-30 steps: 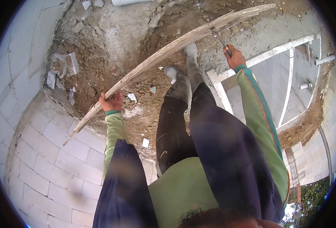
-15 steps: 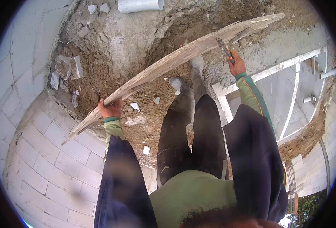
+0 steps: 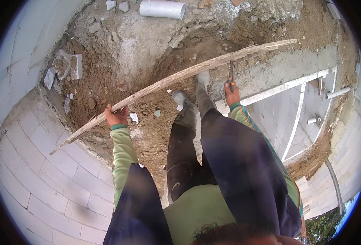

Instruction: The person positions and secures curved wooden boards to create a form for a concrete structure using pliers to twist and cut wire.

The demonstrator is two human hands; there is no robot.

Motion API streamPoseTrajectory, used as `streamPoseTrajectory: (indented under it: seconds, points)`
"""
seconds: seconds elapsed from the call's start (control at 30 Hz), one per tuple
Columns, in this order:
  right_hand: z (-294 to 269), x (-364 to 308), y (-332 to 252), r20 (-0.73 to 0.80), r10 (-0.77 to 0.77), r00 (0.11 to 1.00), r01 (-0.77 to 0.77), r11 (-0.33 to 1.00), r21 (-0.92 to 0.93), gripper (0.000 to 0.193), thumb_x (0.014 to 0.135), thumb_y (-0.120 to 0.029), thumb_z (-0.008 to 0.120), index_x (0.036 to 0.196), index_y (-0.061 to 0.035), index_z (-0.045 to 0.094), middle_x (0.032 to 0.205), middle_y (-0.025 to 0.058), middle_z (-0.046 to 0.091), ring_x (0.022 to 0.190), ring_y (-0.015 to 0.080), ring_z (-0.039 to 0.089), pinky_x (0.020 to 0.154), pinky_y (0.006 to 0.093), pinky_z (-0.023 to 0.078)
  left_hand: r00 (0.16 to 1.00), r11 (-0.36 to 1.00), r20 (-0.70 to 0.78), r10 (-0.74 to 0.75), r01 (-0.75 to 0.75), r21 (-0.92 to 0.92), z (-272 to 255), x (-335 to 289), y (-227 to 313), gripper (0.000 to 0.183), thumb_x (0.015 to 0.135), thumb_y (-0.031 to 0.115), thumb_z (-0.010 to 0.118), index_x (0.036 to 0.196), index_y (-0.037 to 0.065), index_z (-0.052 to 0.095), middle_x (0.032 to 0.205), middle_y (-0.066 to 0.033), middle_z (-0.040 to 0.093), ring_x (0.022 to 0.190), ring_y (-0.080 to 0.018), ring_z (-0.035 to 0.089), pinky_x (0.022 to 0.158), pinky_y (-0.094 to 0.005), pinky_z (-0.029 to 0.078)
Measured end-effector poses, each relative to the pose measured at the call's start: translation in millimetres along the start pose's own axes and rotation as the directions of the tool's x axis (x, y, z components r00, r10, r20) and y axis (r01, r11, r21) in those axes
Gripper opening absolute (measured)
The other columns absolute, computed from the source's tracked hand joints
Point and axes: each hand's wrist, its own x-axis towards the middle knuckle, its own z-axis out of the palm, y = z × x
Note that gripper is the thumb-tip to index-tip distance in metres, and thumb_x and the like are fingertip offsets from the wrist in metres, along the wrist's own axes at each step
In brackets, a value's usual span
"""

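Note:
My left hand is closed around a long, weathered wooden board near its lower left end. The board slants up to the right across my front, held off the ground, with its narrow edge toward me. Pincers with dark metal jaws and orange-marked handles are gripped in my right hand. Their jaws meet the board's near side toward its right end; whether they bite on anything there is too small to tell.
I stand in boots on uneven soil with broken block pieces. A white pipe lies ahead. Pale block walls rise at left. At right, a white frame borders a recess with a pipe.
The board has turned from showing its broad face to showing mostly its edge, and its right end has dropped nearer. My right hand with the pincers has moved left and toward me.

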Motion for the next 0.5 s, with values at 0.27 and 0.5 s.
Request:
streamPoseTrajectory:
  seconds: [0.27,0.5]
  points:
    - [-113.7,73.6,-17.5,0.037,-0.522,0.852,0.302,0.431,-0.850,0.036,0.087,-0.024,0.064,0.119,-0.0110,0.054,0.106,0.0183,0.064,0.090,0.0406,0.063,0.076,0.0483,0.049,0.998,0.998,0.013,0.060,-0.060,-0.031,14.6,-16.7,-0.5,0.055,0.078,0.042,0.070,0.117,0.010,0.046,0.109,-0.0140,0.051,0.094,-0.0323,0.053,0.085,-0.0501,0.049]
    - [1.2,-7.0,-27.1,-0.207,0.003,0.978,-0.101,0.879,-0.466,0.045,0.092,-0.039,0.056,0.127,-0.0121,0.046,0.095,0.0220,0.067,0.093,0.0459,0.062,0.078,0.0525,0.047,0.998,1.000,0.059,-0.015,0.013,0.027,8.3,1.1,5.3,0.061,0.078,0.044,0.069,0.123,0.010,0.045,0.118,-0.0150,0.046,0.100,-0.0330,0.051,0.085,-0.0497,0.050]
